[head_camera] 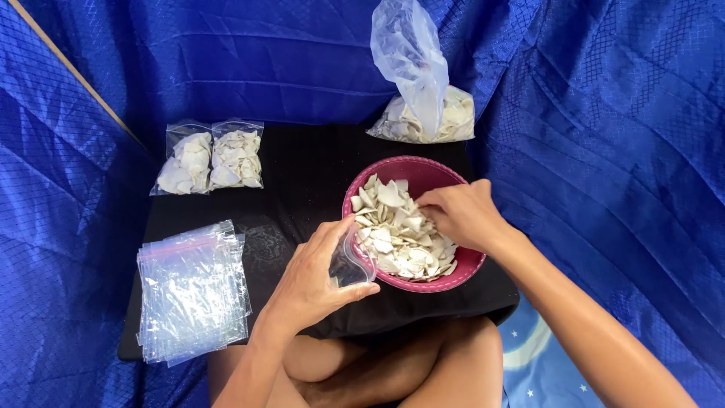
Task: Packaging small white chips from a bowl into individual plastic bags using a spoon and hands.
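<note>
Clear plastic up front: the left hand (313, 279) pinches a small zip bag (349, 261) between thumb and fingers, mouth held open toward the bowl, just at the rim's seven o'clock. Off at nine o'clock from that hand lies a stack of empty zip bags (192, 291), flat on the black board (302, 177). Moving up, the pink bowl (419, 172) sits at centre right of the board, heaped with pale, broken chips (393, 234). The right hand (461, 215) is down inside it at the three o'clock side, fingers curled narrow into the pile; whether they grip any chips, I cannot tell. Farther out, at ten o'clock, two filled bags (211, 157) lie side by side, touching. At twelve o'clock, past the bowl, a large open plastic bag (423, 98) of the same chips stands with its neck sticking up. Blue fabric (619, 151) walls it all in.
</note>
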